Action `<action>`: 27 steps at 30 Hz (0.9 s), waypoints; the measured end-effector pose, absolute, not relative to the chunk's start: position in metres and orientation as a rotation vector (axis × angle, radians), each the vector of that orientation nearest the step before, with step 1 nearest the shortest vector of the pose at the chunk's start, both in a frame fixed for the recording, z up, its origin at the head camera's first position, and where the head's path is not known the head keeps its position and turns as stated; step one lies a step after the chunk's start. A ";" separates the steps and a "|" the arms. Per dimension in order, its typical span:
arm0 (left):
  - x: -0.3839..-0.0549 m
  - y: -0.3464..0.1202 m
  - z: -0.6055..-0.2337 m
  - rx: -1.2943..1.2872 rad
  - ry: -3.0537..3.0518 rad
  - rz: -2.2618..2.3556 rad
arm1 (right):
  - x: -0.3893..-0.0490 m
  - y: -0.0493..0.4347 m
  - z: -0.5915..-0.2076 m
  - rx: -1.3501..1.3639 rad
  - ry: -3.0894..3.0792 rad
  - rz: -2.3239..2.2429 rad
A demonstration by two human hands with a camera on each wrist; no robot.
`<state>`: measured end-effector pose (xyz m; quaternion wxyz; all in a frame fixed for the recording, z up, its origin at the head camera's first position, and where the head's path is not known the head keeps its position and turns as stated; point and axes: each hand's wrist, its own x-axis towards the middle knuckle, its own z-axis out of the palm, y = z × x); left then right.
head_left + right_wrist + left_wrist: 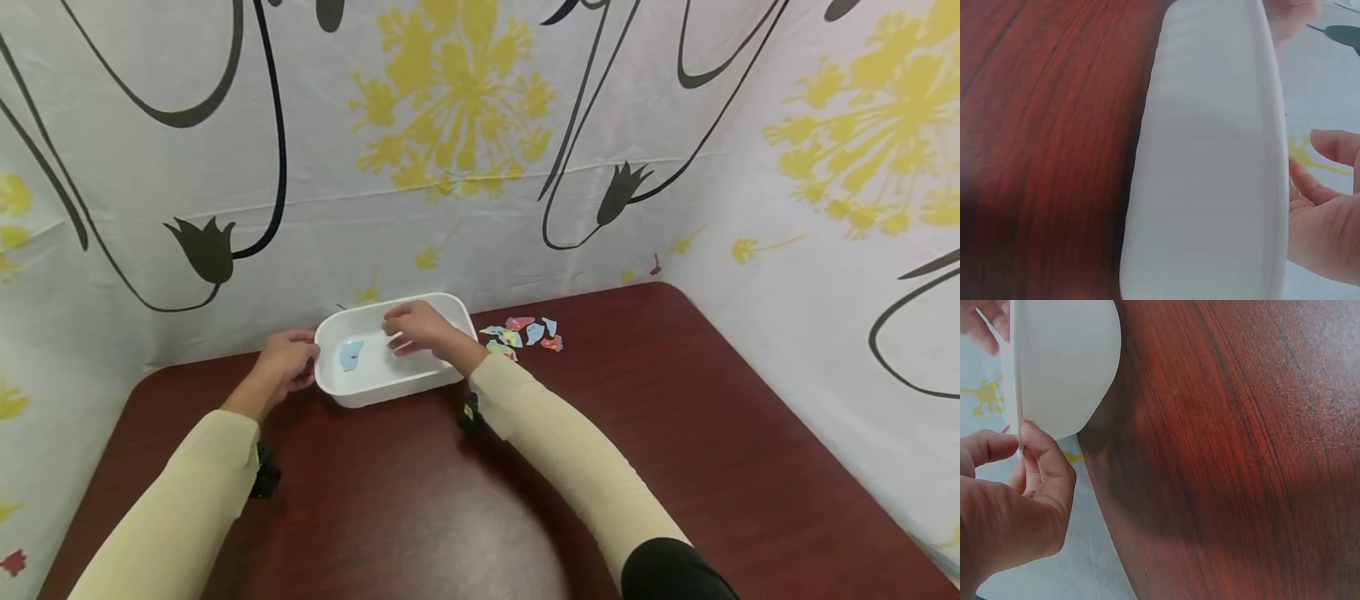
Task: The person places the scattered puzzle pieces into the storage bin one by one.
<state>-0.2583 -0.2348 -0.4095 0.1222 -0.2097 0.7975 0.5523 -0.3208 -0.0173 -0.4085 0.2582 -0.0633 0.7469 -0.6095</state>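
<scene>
A white plastic basin (397, 386) sits near the table's far edge, with a light blue paper piece (350, 355) lying inside toward its left end. At that left end my left hand (287, 363) grips the rim; in the left wrist view the thumb and fingers (1047, 450) pinch the edge from both sides. My right hand (417, 326) reaches over the basin's middle, fingers spread a little and no object showing between them. In the right wrist view the basin's side wall hides part of that hand (1329, 212), with the thumb held apart from the fingers.
Several colourful paper scraps (534, 333) lie in a loose group just right of the basin, close to the right forearm. The dark red-brown table (390, 500) extends toward me. A white cloth (480, 242) with printed flowers hangs behind the table.
</scene>
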 end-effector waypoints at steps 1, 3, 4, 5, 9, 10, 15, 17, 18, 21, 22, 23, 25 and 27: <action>-0.258 -0.235 -0.410 -0.613 2.328 1.612 | -0.319 -0.014 -0.408 -0.176 2.020 -1.657; -0.256 -0.235 -0.410 -0.617 2.325 1.611 | -0.316 -0.007 -0.408 -0.182 2.010 -1.670; -0.256 -0.235 -0.410 -0.616 2.324 1.611 | -0.315 -0.003 -0.408 -0.189 2.007 -1.671; -0.255 -0.235 -0.411 -0.616 2.323 1.610 | -0.313 0.000 -0.407 -0.194 2.004 -1.671; -0.254 -0.235 -0.413 -0.614 2.320 1.607 | -0.308 0.015 -0.403 -0.204 1.981 -1.679; -0.253 -0.235 -0.414 -0.614 2.320 1.609 | -0.306 0.018 -0.402 -0.201 1.977 -1.683; -0.253 -0.236 -0.416 -0.640 2.330 1.614 | -0.302 0.033 -0.400 -0.188 1.983 -1.707; -0.253 -0.237 -0.417 -0.648 2.337 1.617 | -0.301 0.039 -0.399 -0.184 1.984 -1.721; -0.253 -0.237 -0.417 -0.650 2.339 1.618 | -0.301 0.042 -0.398 -0.183 1.983 -1.730; -0.254 -0.237 -0.416 -0.656 2.342 1.627 | -0.298 0.052 -0.396 -0.176 1.978 -1.763; -0.254 -0.236 -0.416 -0.657 2.343 1.630 | -0.297 0.056 -0.395 -0.165 1.976 -1.775; -0.254 -0.235 -0.415 -0.659 2.344 1.631 | -0.296 0.060 -0.395 -0.155 1.976 -1.783; -0.255 -0.234 -0.415 -0.663 2.346 1.631 | -0.294 0.068 -0.395 -0.132 1.977 -1.796; -0.255 -0.232 -0.415 -0.670 2.349 1.626 | -0.293 0.076 -0.395 -0.108 1.975 -1.805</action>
